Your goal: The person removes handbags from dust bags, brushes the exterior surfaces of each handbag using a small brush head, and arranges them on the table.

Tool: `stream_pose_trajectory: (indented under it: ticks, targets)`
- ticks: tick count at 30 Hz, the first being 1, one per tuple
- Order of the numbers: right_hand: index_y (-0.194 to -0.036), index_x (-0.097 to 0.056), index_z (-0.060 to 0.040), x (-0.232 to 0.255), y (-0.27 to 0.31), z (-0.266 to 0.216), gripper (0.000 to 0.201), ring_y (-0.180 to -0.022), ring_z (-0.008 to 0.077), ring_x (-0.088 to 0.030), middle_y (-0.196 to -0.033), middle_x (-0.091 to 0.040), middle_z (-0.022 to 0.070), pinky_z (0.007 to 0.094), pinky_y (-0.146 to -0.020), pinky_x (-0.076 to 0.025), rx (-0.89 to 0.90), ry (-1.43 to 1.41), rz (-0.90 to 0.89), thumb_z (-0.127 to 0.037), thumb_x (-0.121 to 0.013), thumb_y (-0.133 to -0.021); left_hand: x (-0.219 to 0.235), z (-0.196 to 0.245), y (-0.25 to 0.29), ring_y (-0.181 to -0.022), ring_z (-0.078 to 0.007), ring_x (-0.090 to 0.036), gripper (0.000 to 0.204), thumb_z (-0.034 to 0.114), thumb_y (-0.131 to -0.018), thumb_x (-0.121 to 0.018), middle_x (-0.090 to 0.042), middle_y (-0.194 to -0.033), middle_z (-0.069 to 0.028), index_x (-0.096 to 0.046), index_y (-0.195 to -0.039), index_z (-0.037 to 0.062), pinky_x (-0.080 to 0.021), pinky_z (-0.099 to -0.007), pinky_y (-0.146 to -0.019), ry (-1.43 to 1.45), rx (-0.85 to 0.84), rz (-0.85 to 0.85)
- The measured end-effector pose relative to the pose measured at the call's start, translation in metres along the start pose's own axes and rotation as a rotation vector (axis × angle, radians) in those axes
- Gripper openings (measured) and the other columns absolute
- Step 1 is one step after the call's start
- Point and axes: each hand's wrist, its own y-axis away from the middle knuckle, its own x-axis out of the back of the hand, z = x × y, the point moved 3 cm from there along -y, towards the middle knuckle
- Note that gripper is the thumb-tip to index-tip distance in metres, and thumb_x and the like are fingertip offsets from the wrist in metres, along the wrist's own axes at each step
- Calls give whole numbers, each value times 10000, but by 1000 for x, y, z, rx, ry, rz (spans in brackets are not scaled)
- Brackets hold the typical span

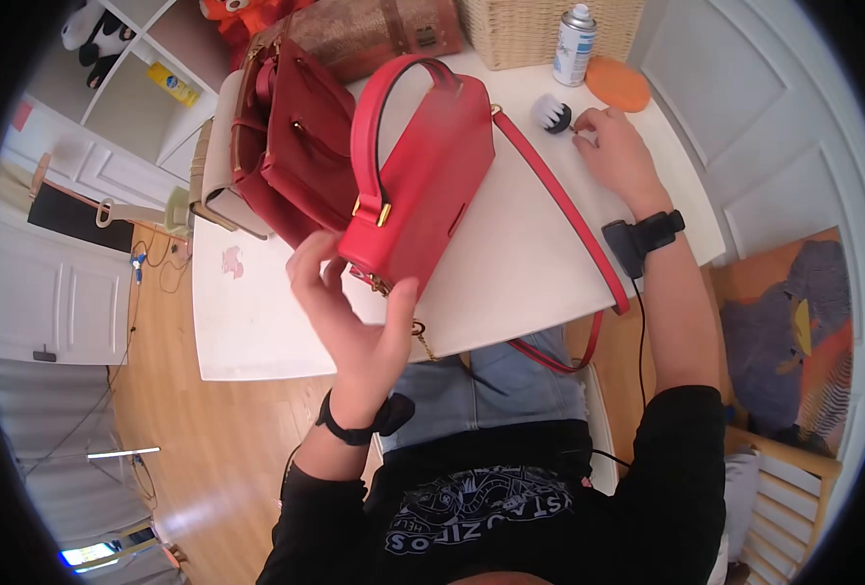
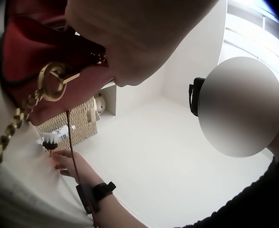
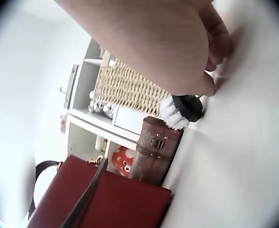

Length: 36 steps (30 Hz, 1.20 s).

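A red handbag (image 1: 422, 185) with a top handle and gold fittings stands on the white table. My left hand (image 1: 354, 317) grips its near end, fingers bent at one corner and thumb at the other side. A gold chain (image 2: 17, 118) with a ring hangs by that end in the left wrist view. At the table's far right, my right hand (image 1: 622, 161) pinches the thin shank of a small round brush (image 1: 552, 114) between thumb and fingertips. White bristles and a black base (image 3: 188, 108) show in the right wrist view, close to the tabletop.
A second, darker red bag (image 1: 301, 146) leans beside the handbag at left. Behind stand a brown case (image 1: 384, 39), a wicker basket (image 1: 510, 34), a spray can (image 1: 575, 47) and an orange disc (image 1: 617, 84). The handbag's red strap (image 1: 564, 205) trails over the table's front edge.
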Motion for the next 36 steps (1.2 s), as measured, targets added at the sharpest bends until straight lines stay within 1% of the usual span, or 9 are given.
stream_pose_trajectory:
  ticks: [13, 16, 18, 23, 25, 28, 32, 34, 36]
  targets:
    - [-1110, -712, -138, -7, -2, 0, 134, -960, 282, -707, -1078, -681, 87, 415, -861, -568, 59, -50, -19, -205, -687, -997, 12, -40, 37, -1367, -301, -470, 718, 432, -997, -742, -443, -1431, -154, -418, -1454, -18, -393, -480, -1179, 102, 161, -81]
    - [-1109, -708, -120, -9, -2, 5, 131, -878, 272, -708, -1017, -709, 87, 391, -831, -568, 39, -212, 19, -193, -700, -1001, 12, -50, 39, -1359, -281, -484, 650, 409, -1040, -689, -459, -1416, -149, -418, -1456, -11, -391, -465, -1183, 273, 315, -76]
    - [-1107, -703, -94, -9, -4, 12, 140, -841, 231, -698, -986, -724, 79, 358, -807, -561, 36, -296, 58, -185, -710, -1000, 11, -49, 36, -1313, -249, -515, 522, 272, -1051, -679, -476, -1388, -141, -444, -1416, -17, -397, -433, -1180, 406, 417, -40]
    - [-1070, -695, -12, 0, -8, 26, 157, -774, 111, -652, -912, -745, 57, 257, -703, -505, -84, -672, 98, -159, -716, -1019, 12, -52, 31, -1238, -241, -549, 311, 21, -1002, -652, -512, -1317, -136, -529, -1285, -10, -433, -374, -1124, 221, 333, -27]
    - [-1053, -698, 10, 18, -9, 23, 153, -764, 82, -638, -936, -749, 59, 227, -650, -462, -165, -978, 230, -142, -684, -1049, 12, -50, 27, -1166, -265, -576, 230, -64, -956, -657, -558, -1222, -138, -591, -1166, 1, -469, -358, -1047, 172, 313, 17]
    - [-1065, -699, 6, 68, 1, -9, 140, -742, 101, -643, -930, -749, 82, 218, -610, -432, -25, -1031, 224, -126, -653, -1072, 11, -54, 26, -1094, -272, -606, 195, -54, -942, -689, -589, -1161, -142, -612, -1115, -7, -493, -354, -997, 95, 218, 16]
    - [-1084, -692, 12, 134, 46, -101, 97, -735, 117, -670, -933, -754, 96, 221, -607, -456, 265, -1000, 354, -74, -654, -1059, 9, -44, 25, -1026, -276, -631, 174, -36, -937, -722, -616, -1106, -142, -626, -1080, -13, -513, -347, -945, 85, 242, -5]
    - [-1085, -692, 13, 138, 66, -127, 85, -737, 125, -682, -939, -757, 99, 224, -612, -467, 373, -977, 436, -58, -658, -1053, 8, -43, 24, -993, -274, -641, 188, -21, -935, -743, -626, -1098, -142, -627, -1083, -14, -527, -342, -913, 83, 239, -29]
    - [-1071, -693, 17, 127, 80, -144, 61, -737, 140, -701, -934, -756, 105, 233, -633, -500, 471, -959, 347, 1, -693, -1012, 8, -42, 25, -991, -274, -643, 192, -20, -932, -748, -630, -1099, -141, -627, -1081, -14, -529, -345, -910, 75, 246, -38]
